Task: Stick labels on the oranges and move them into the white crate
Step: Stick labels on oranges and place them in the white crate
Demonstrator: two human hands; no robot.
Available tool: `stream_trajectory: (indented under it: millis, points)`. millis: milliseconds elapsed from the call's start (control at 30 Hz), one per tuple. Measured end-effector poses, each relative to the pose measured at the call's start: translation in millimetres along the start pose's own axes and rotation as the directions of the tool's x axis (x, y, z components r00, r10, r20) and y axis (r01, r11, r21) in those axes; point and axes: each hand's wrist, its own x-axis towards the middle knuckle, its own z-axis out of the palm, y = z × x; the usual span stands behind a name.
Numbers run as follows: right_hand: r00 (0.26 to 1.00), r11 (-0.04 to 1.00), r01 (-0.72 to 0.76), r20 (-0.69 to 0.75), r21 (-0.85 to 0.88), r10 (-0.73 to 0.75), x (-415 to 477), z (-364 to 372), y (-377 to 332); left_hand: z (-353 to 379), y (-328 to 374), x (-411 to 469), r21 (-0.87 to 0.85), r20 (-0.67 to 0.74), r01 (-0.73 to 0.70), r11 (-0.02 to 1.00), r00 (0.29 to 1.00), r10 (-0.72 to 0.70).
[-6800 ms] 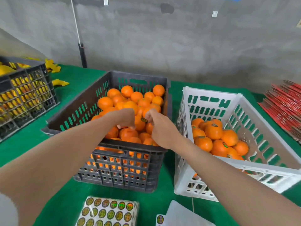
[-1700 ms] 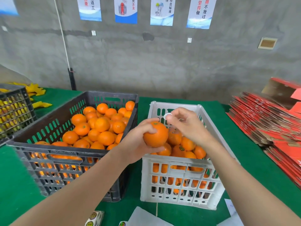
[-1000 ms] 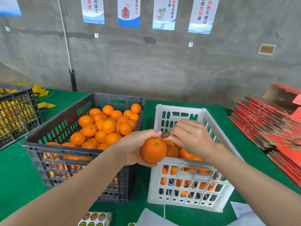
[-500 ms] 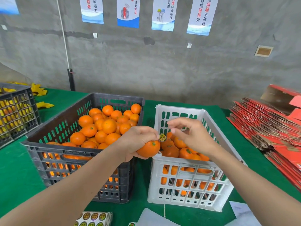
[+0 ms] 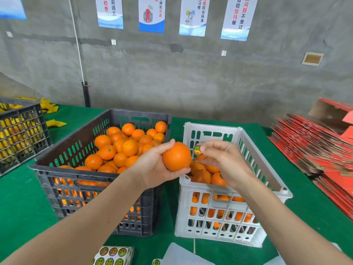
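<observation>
My left hand (image 5: 152, 165) grips one orange (image 5: 176, 156) above the gap between the two crates. My right hand (image 5: 225, 161) is just right of it and carries a round shiny label (image 5: 197, 150) on a fingertip, close to the orange's right side. The white crate (image 5: 227, 205) stands on the right and holds several labelled oranges (image 5: 206, 175). The black crate (image 5: 76, 180) on the left is full of oranges (image 5: 122, 148). A sheet of round labels (image 5: 112, 255) lies at the near edge of the green table.
Another black crate (image 5: 21, 131) with yellow contents stands at the far left. Flattened red cartons (image 5: 315, 148) are stacked on the right. White backing sheets (image 5: 181, 255) lie near the front edge. A grey wall with posters is behind the table.
My left hand has turned the orange and lifted it slightly. My right hand has drawn a little to the right, with the label still on its fingertip beside the orange.
</observation>
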Motion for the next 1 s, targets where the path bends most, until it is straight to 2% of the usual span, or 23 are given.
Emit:
stream_trajectory:
  millis: [100,233,333,433,567,633,700,767,800,833,900,1000]
  points:
    - [0.999,1.0,0.0,0.033,0.017,-0.001,-9,14,8,5,-5,5,-0.031,-0.058,0.004,0.999,0.998,-0.006]
    - [0.995,0.997,0.075,-0.07,-0.032,-0.077,-10,27,14,8,-11,8,0.01,-0.047,-0.039,0.999,0.998,0.039]
    - [0.986,0.996,0.091,-0.137,-0.002,-0.09,-10,34,16,9,-14,8,0.076,-0.005,-0.079,0.994,0.997,0.079]
    - [0.973,0.995,0.096,-0.213,0.037,-0.086,-9,37,17,13,-19,9,0.064,0.024,-0.112,0.992,0.994,0.111]
    - [0.938,0.956,0.239,-0.213,-0.172,-0.273,-11,34,20,15,-20,11,0.065,0.038,-0.131,0.989,0.991,0.129]
    - [0.931,0.936,0.265,-0.19,-0.233,-0.311,-12,31,21,16,-20,11,0.103,0.002,-0.125,0.987,0.992,0.125]
    - [0.95,0.961,0.22,-0.186,-0.167,-0.249,-11,26,20,17,-19,11,0.147,-0.06,-0.113,0.983,0.991,0.122]
    - [0.981,0.992,0.124,-0.154,0.02,-0.12,-11,22,17,18,-18,12,0.154,-0.089,-0.102,0.983,0.989,0.117]
    - [0.988,0.993,0.097,-0.128,0.061,-0.089,-11,20,16,18,-18,13,0.147,-0.1,-0.097,0.984,0.989,0.112]
    - [0.989,0.994,0.102,-0.11,0.032,-0.097,-11,19,16,18,-18,13,0.143,-0.107,-0.092,0.985,0.988,0.108]
    - [0.982,0.98,0.153,-0.094,-0.131,-0.165,-12,20,17,19,-19,15,0.149,-0.1,-0.086,0.985,0.99,0.102]
    - [0.936,0.901,0.283,-0.113,-0.327,-0.335,-11,20,22,20,-22,18,0.154,-0.069,-0.084,0.984,0.993,0.095]
